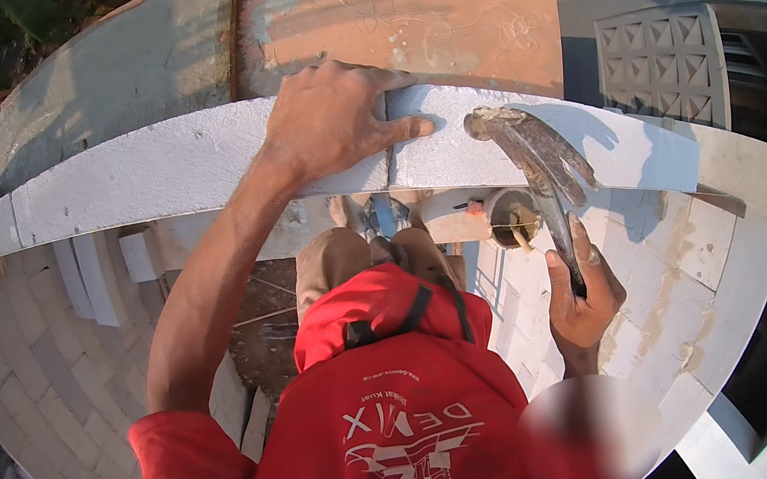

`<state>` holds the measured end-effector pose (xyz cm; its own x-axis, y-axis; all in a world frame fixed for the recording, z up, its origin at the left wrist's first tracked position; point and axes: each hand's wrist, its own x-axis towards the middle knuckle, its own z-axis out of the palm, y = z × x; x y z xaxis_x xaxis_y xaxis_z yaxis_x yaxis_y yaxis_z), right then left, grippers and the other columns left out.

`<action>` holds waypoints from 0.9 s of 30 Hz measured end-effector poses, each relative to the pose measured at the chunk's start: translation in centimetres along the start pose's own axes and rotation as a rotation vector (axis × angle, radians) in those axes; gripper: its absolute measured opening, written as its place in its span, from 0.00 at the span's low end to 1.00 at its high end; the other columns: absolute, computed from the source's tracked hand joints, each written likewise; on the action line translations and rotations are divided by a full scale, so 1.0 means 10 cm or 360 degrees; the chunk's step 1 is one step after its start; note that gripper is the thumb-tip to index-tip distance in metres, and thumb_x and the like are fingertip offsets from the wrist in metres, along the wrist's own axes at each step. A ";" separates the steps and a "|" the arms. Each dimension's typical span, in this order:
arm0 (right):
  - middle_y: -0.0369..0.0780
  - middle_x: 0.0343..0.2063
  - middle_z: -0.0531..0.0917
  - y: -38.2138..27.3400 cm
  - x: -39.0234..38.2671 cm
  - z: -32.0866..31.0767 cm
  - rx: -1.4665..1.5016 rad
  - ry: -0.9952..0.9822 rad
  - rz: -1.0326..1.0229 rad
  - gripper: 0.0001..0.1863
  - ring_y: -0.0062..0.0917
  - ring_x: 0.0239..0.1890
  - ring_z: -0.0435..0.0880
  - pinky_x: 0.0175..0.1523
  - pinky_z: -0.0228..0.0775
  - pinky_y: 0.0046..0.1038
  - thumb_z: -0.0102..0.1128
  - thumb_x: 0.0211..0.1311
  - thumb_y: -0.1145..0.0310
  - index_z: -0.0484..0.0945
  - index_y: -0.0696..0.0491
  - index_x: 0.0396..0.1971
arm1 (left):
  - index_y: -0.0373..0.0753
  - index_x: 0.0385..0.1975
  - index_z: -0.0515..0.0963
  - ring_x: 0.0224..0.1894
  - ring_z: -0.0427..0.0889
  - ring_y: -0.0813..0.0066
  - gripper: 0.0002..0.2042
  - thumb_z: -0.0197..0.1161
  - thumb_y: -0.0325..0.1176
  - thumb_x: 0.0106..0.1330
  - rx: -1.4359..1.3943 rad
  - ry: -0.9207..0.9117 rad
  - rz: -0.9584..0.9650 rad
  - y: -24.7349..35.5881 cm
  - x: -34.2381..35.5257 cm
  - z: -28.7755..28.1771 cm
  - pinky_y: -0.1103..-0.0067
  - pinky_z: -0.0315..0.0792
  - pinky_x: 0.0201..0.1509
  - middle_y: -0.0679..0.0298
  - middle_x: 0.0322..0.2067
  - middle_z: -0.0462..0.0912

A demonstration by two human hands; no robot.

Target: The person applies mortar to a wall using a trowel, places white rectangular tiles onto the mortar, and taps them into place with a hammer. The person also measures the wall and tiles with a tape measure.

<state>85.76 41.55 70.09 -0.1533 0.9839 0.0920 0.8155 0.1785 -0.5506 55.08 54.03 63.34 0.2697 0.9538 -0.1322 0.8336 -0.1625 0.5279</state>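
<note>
My left hand [330, 118] lies on top of a row of white lightweight blocks [159, 168], just left of the dark joint between two of them. Its thumb stretches right across that joint, and the other fingers reach toward the far edge, partly out of sight. In my right hand [584, 297] is a claw hammer [544, 167], gripped by its dark handle. The hammer's worn, crusted head is raised near the right-hand block [454, 116]. Whether it touches the block I cannot tell. The hammer's shadow falls on the white surface.
Behind the blocks stand a grey panel [114, 82] and an orange-brown board [396, 9]. A patterned grey vent block [662, 66] is at the far right. Below the row, a bucket [500, 222] holds a tool. Block walls [27, 350] curve along both sides; loose white blocks [101, 277] stand left.
</note>
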 end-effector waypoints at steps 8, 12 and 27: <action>0.47 0.33 0.88 0.30 -0.27 -0.37 0.0192 0.0275 0.0396 0.20 0.21 0.31 0.83 0.39 0.74 0.23 0.68 0.62 0.75 0.81 0.64 0.54 | 0.38 0.59 0.80 0.58 0.82 0.50 0.33 0.74 0.53 0.58 -0.0396 -0.0096 -0.0029 0.36 0.17 -0.18 0.62 0.72 0.66 0.49 0.53 0.85; 0.47 0.34 0.89 0.62 -0.34 -0.74 0.0013 0.0468 0.0596 0.22 0.26 0.31 0.88 0.38 0.76 0.25 0.70 0.63 0.70 0.82 0.60 0.56 | 0.36 0.59 0.79 0.62 0.78 0.49 0.30 0.68 0.53 0.64 -0.0114 0.0093 0.0294 0.82 0.39 0.06 0.58 0.69 0.69 0.50 0.57 0.81; 0.46 0.35 0.87 1.97 -0.19 -1.36 -0.0209 0.0386 0.0560 0.20 0.23 0.31 0.82 0.40 0.74 0.24 0.64 0.68 0.74 0.80 0.61 0.59 | 0.39 0.65 0.73 0.69 0.69 0.48 0.36 0.48 0.66 0.72 0.0356 0.0088 0.0245 1.53 1.06 0.86 0.53 0.55 0.77 0.48 0.61 0.77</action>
<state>109.66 43.30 70.35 0.2691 0.9558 0.1185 0.8608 -0.1835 -0.4747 74.85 59.50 62.75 0.3797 0.9250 -0.0157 0.8723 -0.3523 0.3391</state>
